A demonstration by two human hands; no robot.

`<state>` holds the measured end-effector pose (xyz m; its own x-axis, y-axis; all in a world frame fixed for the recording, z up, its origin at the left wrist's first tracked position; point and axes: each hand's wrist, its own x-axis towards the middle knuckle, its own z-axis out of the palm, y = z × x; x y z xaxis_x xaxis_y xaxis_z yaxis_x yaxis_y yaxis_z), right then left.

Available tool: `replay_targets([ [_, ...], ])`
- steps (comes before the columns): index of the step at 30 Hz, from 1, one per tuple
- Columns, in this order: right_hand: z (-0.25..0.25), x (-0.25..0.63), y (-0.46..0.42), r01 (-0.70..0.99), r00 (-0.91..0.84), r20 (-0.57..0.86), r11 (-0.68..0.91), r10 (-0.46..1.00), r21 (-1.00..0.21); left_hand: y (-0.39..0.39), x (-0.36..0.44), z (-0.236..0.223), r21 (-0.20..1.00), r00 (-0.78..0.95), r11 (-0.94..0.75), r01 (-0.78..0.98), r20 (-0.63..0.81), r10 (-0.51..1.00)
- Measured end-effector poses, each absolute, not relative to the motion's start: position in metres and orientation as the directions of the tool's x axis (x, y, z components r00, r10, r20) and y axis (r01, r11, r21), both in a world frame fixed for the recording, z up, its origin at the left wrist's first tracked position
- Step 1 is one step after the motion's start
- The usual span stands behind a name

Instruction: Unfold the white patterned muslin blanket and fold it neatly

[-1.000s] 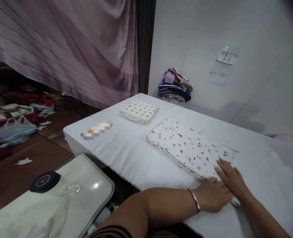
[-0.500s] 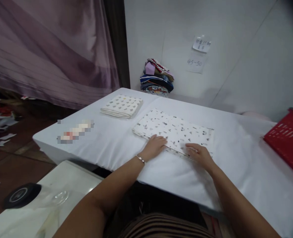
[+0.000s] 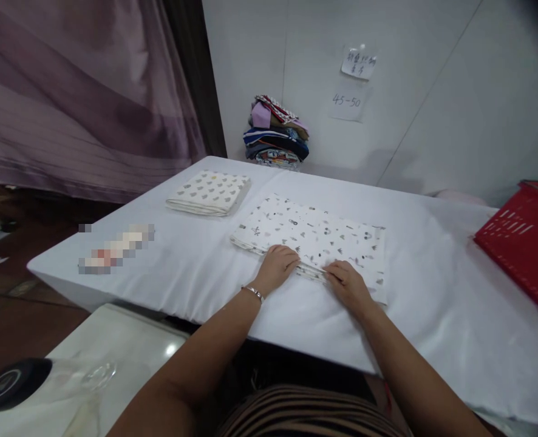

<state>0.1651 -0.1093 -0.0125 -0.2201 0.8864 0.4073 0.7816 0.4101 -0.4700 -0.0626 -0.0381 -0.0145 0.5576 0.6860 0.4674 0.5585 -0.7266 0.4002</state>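
A white cloth [image 3: 314, 230] with small grey prints lies folded in a flat rectangle on the white-covered table [image 3: 196, 261]. At its near edge, left of the middle, my left hand [image 3: 278, 267] has its fingers curled over the layers. A little to the right, my right hand [image 3: 348, 285] grips the same edge between thumb and fingers. Stacked cloth layers show between the two hands. Further back on the left sits a second cloth [image 3: 209, 193], folded smaller, with grey heart-like prints; neither hand touches it.
A blurred-out long object [image 3: 116, 249] lies at the table's left. The red plastic basket [image 3: 524, 243] stands at the right end. Folded fabrics form a pile [image 3: 275, 133] by the wall. A white surface with a black round object [image 3: 14, 382] is at lower left.
My right hand has moved from lying over the cloth's near edge to gripping it, closer to my left hand. The camera view has shifted slightly; the second cloth stays put.
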Motion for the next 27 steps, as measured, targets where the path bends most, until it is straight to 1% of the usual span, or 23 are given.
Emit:
replay_targets([
  [3, -0.013, 0.164, -0.108, 0.774, -0.178, 0.425, 0.393, 0.888, -0.497, -0.040, -0.060, -0.013, 0.368, 0.539, -0.734, 0.571, 0.506, 0.674],
  [6, -0.014, 0.163, -0.108, 0.768, -0.162, 0.415, 0.378, 0.895, -0.517, -0.047, -0.057, -0.010, 0.303, 0.541, -0.751, 0.587, 0.544, 0.642],
  [9, -0.014, 0.163, -0.107, 0.763, -0.160, 0.398, 0.368, 0.904, -0.531, -0.054, -0.052, -0.008, 0.227, 0.618, -0.801, 0.554, 0.533, 0.579],
  [11, -0.015, 0.164, -0.107, 0.758, -0.164, 0.396, 0.373, 0.903, -0.535, -0.057, -0.049, -0.006, 0.201, 0.668, -0.825, 0.528, 0.501, 0.550],
  [14, -0.015, 0.164, -0.106, 0.758, -0.167, 0.408, 0.382, 0.898, -0.529, -0.057, -0.043, -0.006, 0.194, 0.687, -0.819, 0.540, 0.460, 0.562],
  [19, -0.016, 0.164, -0.107, 0.761, -0.187, 0.412, 0.397, 0.892, -0.513, -0.054, -0.037, -0.009, 0.190, 0.686, -0.817, 0.545, 0.459, 0.564],
  [24, -0.016, 0.162, -0.109, 0.749, -0.172, 0.498, 0.441, 0.850, -0.494, -0.058, -0.040, -0.008, 0.201, 0.698, -0.834, 0.514, 0.467, 0.543],
  [27, -0.016, 0.162, -0.109, 0.747, -0.212, 0.519, 0.480, 0.828, -0.460, -0.060, -0.042, -0.007, 0.208, 0.702, -0.836, 0.507, 0.463, 0.541],
])
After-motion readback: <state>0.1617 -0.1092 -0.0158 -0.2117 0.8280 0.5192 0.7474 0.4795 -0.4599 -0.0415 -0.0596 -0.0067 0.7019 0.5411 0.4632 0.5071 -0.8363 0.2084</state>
